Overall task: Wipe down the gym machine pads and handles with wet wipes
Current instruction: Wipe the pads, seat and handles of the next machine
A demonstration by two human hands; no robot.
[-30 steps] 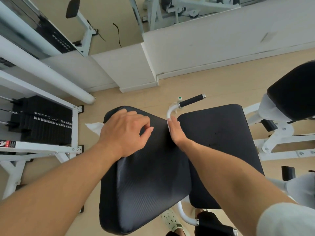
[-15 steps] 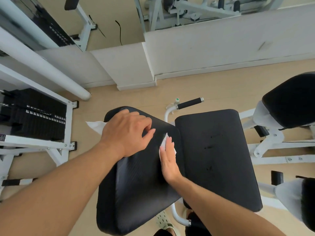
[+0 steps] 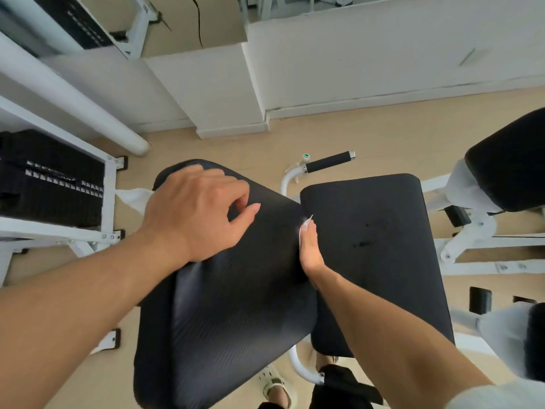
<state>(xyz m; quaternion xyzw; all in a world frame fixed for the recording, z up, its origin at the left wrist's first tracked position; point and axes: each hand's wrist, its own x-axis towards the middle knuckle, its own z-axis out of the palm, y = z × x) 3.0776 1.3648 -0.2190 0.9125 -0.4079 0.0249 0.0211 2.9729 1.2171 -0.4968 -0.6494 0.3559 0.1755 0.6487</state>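
Note:
A black back pad [image 3: 236, 305] tilts toward me, with the black seat pad [image 3: 368, 261] to its right. My left hand [image 3: 194, 219] lies on the back pad's upper part with fingers curled, holding a white wet wipe [image 3: 132, 197] whose end pokes out to the left. My right hand [image 3: 309, 252] is flat in the gap between the two pads, pressing a second wet wipe [image 3: 303, 231] against the back pad's right edge; only the wipe's tip shows. A black-grip handle [image 3: 327, 162] on a white tube sticks out beyond the pads.
A black weight stack [image 3: 50, 187] in a white frame stands to the left. Another machine's black pad [image 3: 510, 160] and white frame sit at the right. A white wall base runs along the back. My sandalled foot [image 3: 274, 382] is on the beige floor below.
My right hand slid with its wipe from the back pad's top right corner toward me along the right edge. My left hand has kept its place on the pad.

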